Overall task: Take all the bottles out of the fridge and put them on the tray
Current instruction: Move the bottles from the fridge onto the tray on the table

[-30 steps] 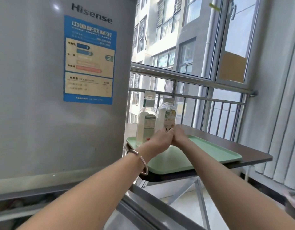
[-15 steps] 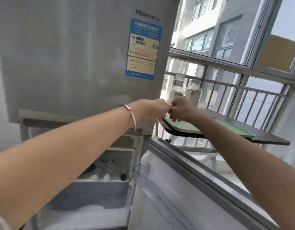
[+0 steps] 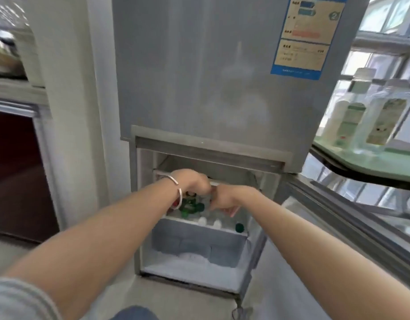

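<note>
head view: both hands (image 3: pixel 219 192) reach among fridge (image 3: pixel 199 88) bottles (image 3: pixel 190 204), grip unclear.

My left hand (image 3: pixel 194 183) and right hand (image 3: pixel 224 199) cover most of the bottles in the fridge compartment (image 3: pixel 199 213); I cannot tell whether my fingers grip anything. The whole view is blurred. The energy label (image 3: pixel 305 35) is unreadable and cut off at the top. The tray (image 3: pixel 370 160) runs off the right edge.
</note>
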Available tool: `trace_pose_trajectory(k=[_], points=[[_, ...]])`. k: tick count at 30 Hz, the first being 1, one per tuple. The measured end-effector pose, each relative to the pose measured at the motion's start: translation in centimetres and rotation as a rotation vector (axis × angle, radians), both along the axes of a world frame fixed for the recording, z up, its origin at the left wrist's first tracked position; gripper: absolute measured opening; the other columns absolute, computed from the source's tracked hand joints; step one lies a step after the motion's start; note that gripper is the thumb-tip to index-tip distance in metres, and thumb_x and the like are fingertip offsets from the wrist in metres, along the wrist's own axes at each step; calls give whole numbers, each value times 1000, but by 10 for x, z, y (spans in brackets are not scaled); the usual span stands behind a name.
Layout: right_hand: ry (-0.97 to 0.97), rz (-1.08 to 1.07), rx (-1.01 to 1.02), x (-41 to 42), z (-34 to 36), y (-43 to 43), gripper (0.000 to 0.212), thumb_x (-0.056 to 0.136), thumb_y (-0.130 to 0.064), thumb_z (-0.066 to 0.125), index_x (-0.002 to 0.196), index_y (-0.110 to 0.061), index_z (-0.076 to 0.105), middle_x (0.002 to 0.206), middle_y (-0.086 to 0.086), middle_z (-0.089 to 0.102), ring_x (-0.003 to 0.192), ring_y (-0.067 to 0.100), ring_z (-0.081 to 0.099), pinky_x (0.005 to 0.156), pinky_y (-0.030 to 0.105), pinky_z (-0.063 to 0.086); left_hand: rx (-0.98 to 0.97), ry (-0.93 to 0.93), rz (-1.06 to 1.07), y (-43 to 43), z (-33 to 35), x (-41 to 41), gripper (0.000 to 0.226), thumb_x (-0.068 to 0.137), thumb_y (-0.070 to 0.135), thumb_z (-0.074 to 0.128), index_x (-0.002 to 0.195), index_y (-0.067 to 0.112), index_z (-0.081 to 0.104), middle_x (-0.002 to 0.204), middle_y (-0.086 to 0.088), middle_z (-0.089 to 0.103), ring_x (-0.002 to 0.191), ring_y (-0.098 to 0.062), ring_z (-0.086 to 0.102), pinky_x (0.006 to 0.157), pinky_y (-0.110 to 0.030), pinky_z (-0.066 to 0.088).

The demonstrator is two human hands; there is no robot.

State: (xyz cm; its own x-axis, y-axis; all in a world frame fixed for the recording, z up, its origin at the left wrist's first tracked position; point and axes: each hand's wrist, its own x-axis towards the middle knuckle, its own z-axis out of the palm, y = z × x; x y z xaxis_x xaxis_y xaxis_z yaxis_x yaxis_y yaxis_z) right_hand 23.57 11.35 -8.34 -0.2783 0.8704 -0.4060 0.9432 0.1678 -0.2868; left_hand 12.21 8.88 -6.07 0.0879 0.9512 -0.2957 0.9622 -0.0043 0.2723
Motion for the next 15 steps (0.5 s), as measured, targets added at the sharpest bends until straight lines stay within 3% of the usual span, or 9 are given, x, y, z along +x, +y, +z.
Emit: trace_pose_trajectory(k=[4,6,9,10,13,15], points=[[-35,60,18,-23,-63,44,48,91,-28,59,135,-10,49,120,11,63,96,27,65,86,40,57,105,14,-23,34,-46,-20,42,99,32,40,118,3,63,124,-14,64,110,-32,61,90,-35,46],[-80,72,56,-31,-92,70,51,92,-21,54,141,-11,45,125,12,60,102,27,62,85,39,55,99,12,-23,53,-68,-27,36,100,24,39,116,1,62,122,-15,64,110,-33,60,89,-36,46],[-116,74,69,-39,-118,92,57,93,-9,50,148,-10,34,121,14,60,74,19,52,56,28,43,85,-10,-11,80,-102,-31,35,101,18,37,125,1,56,127,-16,60,113,-33,59,93,-37,46],[-104,72,72,-41,-126,98,57,94,-8,48,149,-10,31,125,16,59,74,18,50,54,26,38,89,-23,-15,86,-111,-32,35,101,17,36,127,2,54,129,-16,59,114,-32,58,94,-37,46],[-87,69,83,-49,-151,113,49,97,-10,45,146,-6,35,137,19,53,107,27,58,77,31,45,99,-129,10,103,-132,-34,37,102,18,33,134,6,47,135,-17,55,120,-31,55,97,-34,44],[-73,59,72,-54,-164,121,44,98,-14,45,140,-4,42,136,19,55,117,31,57,84,32,45,107,-150,14,113,-143,-33,37,102,16,32,136,7,45,136,-18,54,121,-31,54,97,-32,43]])
